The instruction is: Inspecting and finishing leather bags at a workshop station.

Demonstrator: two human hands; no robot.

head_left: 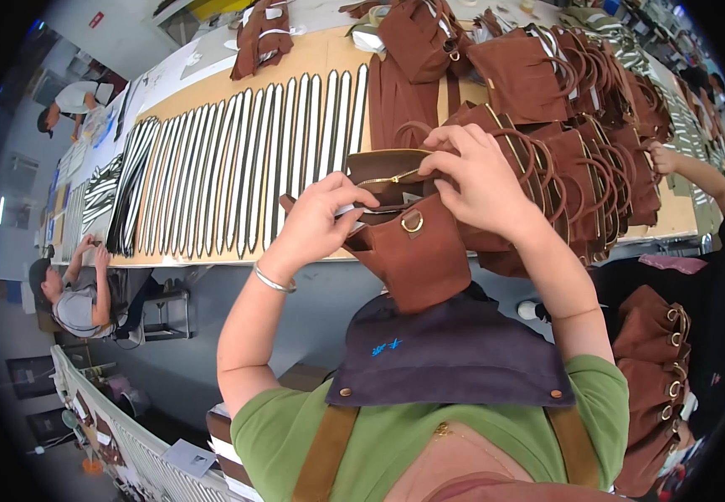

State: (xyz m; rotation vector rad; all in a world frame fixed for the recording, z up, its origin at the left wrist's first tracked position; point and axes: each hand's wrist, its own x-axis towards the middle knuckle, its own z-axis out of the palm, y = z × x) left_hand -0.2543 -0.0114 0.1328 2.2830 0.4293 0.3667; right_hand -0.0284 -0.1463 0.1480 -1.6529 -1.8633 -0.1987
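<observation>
A brown handbag (421, 251) with a gold ring on its side is in front of my chest, its top gaping so the dark lining and a gold zipper (392, 179) show. My left hand (321, 219) pinches the bag's near left rim, with a bit of white material by the fingertips. On the far right, my right hand (473, 174) has thumb and fingers closed on the opposite rim, near the zipper's end. One rounded handle (413, 132) stands up behind the opening.
Dark-edged white strips (254, 167) lie in a long row across the table at left. Many brown handbags (580, 159) crowd the right side, with more brown pieces (404, 100) behind. A person's hand (668, 159) touches the bags at far right; another person (86, 293) sits at left.
</observation>
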